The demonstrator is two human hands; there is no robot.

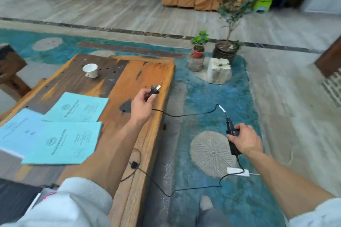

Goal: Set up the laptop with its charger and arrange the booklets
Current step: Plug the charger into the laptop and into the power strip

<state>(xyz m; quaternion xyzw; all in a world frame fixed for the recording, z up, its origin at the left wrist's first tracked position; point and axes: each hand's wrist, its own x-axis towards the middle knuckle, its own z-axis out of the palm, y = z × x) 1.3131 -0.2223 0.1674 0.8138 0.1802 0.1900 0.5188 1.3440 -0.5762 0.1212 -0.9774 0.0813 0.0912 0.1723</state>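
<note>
Head view shows my left hand (142, 104) clenched around the black plug (154, 90), prongs pointing away over the worktop (147, 72), while my right hand (244, 139) grips the charger brick (232, 143) out over the blue rug (221, 97); I judge the brick to be the only real weight, and the thin cable (184, 114) between them limp and apt to snag, so the rigid ends are the places to hold. The light blue booklets (60, 129) lie overlapped on the rough wooden worktop near a white cup (90, 70), and a white power strip (238, 171) sits on the rug below my right hand, with potted plants (199, 44) further off.
</note>
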